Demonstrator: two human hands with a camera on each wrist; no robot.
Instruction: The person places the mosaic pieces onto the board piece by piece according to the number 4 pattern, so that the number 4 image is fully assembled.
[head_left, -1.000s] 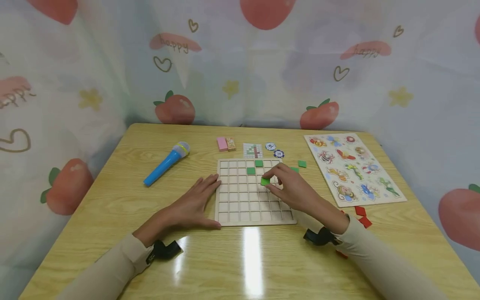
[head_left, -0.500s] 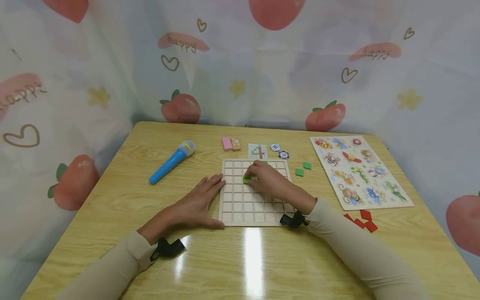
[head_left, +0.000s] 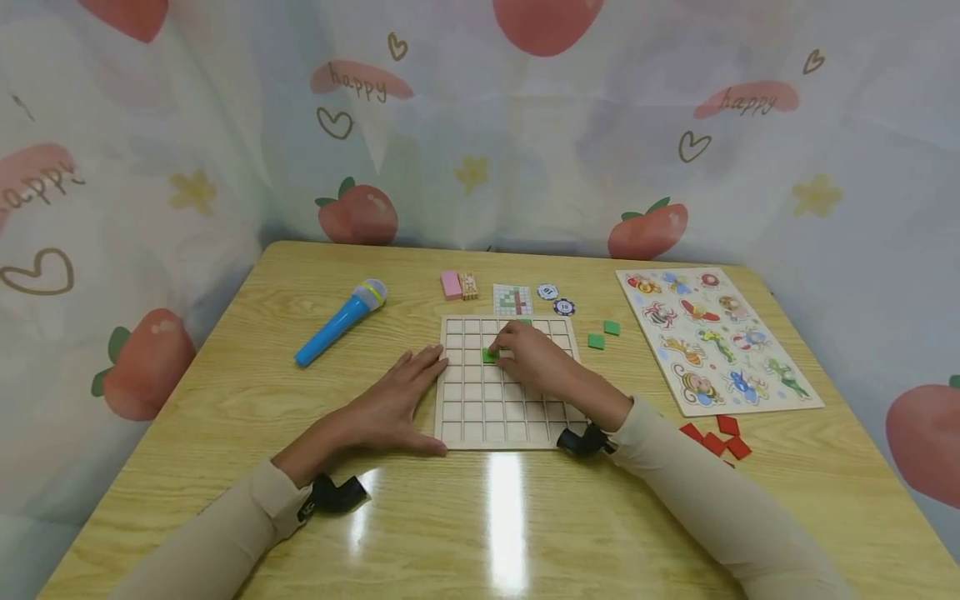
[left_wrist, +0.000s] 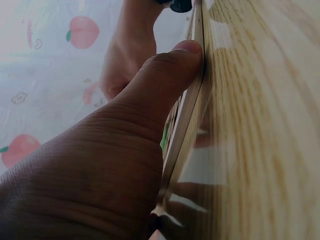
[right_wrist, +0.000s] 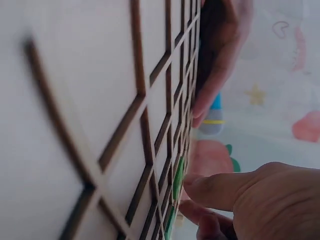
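A yellow wooden table point(head_left: 225, 433) carries everything, with strawberry-print fabric point(head_left: 150, 150) draped behind it. At the right lies an animal puzzle board point(head_left: 716, 337); at the centre, a wooden grid board point(head_left: 504, 417). The left hand point(head_left: 390, 408) lies flat with straight fingers, pressed against the board's left edge. The right hand point(head_left: 536, 358) reaches over the grid and pinches a green tile point(head_left: 490, 356) in an upper cell — its fingers hide the neighbouring cells. A blue toy microphone point(head_left: 339, 323) lies well left of the board. Red tiles point(head_left: 716, 437) sit near the right sleeve, two loose green tiles point(head_left: 603, 334) just right of the grid, and beyond it a pattern card point(head_left: 512, 299), two chips point(head_left: 555, 299) and small blocks point(head_left: 457, 285).
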